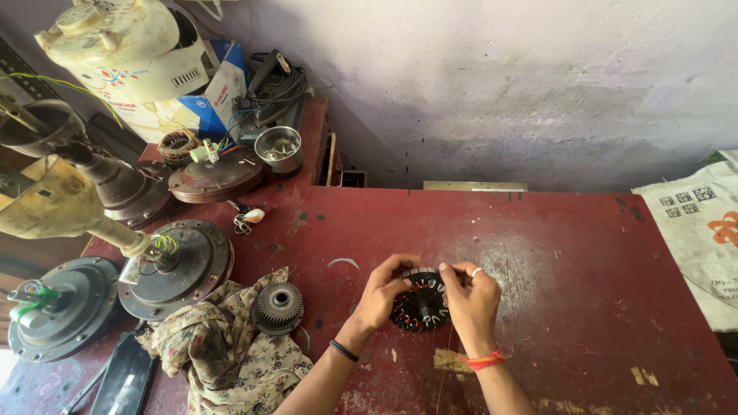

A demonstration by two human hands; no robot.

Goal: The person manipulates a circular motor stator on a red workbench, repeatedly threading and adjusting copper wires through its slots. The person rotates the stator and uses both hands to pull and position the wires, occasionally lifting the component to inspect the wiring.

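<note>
A round fan stator [420, 307] with dark slots and copper winding lies on the red worktable [553, 261]. My left hand [382, 294] grips its left rim, fingers curled over the top. My right hand [470, 298] holds its right rim, with fingertips pinched at the upper edge, possibly on a thin wire. A black band is on my left wrist and a red thread on my right wrist.
To the left lie a flowered cloth [223, 346], a toothed rotor [278, 306], two dark fan motor housings [181, 265] [54, 307], a brown cover [217, 177], a metal cup [279, 147] and keys [244, 219]. A white sack [703, 230] sits at the right edge.
</note>
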